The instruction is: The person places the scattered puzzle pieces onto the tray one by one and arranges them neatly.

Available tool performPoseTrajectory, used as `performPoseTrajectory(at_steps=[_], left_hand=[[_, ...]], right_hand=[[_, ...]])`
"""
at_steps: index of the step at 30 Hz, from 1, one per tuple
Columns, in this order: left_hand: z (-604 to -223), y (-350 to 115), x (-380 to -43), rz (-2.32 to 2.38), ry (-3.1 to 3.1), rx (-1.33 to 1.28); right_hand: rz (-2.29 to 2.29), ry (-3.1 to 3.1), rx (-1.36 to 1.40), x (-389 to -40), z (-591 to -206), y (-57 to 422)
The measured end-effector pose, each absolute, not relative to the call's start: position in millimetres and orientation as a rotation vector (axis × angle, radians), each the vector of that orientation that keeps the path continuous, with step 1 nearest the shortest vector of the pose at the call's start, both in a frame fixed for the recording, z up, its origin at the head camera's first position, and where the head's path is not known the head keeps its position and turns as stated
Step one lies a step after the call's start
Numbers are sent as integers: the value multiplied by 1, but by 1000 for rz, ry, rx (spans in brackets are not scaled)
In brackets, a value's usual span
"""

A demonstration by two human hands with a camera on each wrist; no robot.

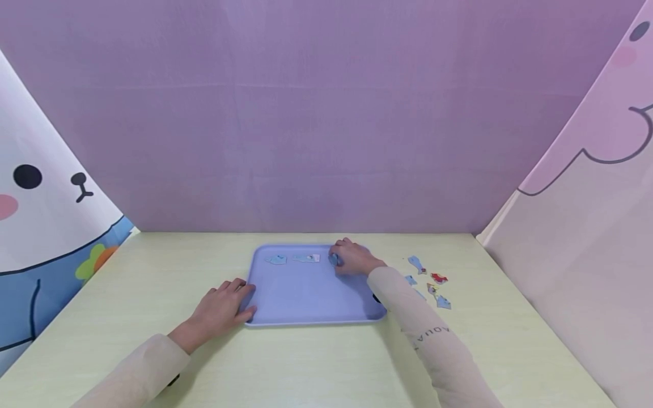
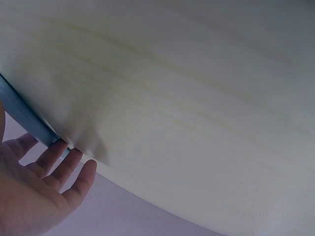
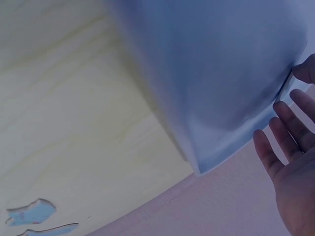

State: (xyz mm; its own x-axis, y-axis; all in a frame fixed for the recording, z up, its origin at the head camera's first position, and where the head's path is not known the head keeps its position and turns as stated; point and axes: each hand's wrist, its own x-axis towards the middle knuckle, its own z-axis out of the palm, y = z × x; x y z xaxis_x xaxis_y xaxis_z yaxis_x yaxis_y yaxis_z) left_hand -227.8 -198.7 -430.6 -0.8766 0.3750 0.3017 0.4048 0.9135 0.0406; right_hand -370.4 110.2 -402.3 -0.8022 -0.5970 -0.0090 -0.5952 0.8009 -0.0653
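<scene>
A lavender-blue rectangular tray (image 1: 311, 297) lies on the table. Against its left rim rests my left hand (image 1: 219, 309), fingers spread and the thumb near the front corner; the left wrist view shows the fingertips of this hand (image 2: 59, 172) beside the tray's edge. My right hand (image 1: 354, 258) pinches a small blue puzzle piece (image 1: 334, 259) at the back right of the tray. In the right wrist view the held puzzle piece (image 3: 284, 87) appears edge-on between thumb and fingers. Two flat light-blue puzzle pieces, one left (image 1: 277, 259) and one right (image 1: 308, 258), lie along the tray's back.
Several loose puzzle pieces lie on the table (image 1: 490, 340) right of the tray, among them a red one (image 1: 439, 278) and a blue one (image 1: 443, 302). My right sleeve (image 1: 423, 328) partly covers others. A purple backdrop (image 1: 326, 141) stands behind the table.
</scene>
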Motion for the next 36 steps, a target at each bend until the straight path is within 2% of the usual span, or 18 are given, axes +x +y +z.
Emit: performPoseTrajectory(at_steps=[21, 36], left_hand=[[-431, -199, -228, -145, -2792, -580], [-429, -199, -227, -137, -2799, -579]], right_hand=[[-122, 2950, -971, -369, -401, 114], [-199, 2958, -944, -361, -394, 138]])
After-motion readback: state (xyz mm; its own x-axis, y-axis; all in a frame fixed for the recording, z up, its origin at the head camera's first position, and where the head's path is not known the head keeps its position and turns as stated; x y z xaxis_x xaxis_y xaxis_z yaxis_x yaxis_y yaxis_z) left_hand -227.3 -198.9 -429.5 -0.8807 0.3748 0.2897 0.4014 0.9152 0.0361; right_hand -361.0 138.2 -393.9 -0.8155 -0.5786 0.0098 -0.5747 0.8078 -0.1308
